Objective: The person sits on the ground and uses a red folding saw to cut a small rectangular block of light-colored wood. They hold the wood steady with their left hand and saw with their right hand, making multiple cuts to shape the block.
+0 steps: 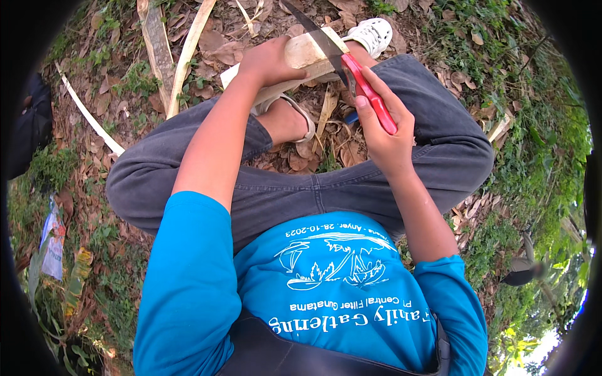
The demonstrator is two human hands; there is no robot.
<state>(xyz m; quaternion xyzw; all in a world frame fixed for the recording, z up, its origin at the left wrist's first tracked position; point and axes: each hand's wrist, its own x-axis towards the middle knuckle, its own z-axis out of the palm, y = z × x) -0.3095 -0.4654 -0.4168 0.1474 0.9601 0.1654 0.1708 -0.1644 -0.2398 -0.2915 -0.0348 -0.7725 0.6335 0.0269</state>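
Observation:
My left hand (266, 64) is closed over a pale, squared piece of wood (308, 51), which lies slantwise above my feet. In my right hand (390, 128) is the red handle of a handsaw (371, 94), with the fingers wrapped round it. The saw's dark blade crosses the wood near its right end and points away to the upper left. From this view I cannot tell how deep the blade sits in the wood. A small blue thing (351, 117) shows beside my right hand, mostly hidden.
My crossed legs in dark trousers (276, 182) frame the work, with white clogs (371, 36) on my feet. Long wood strips (188, 56) and a plank (155, 44) lie at the upper left. Dry leaves and green plants cover the ground. A plastic wrapper (53, 244) lies far left.

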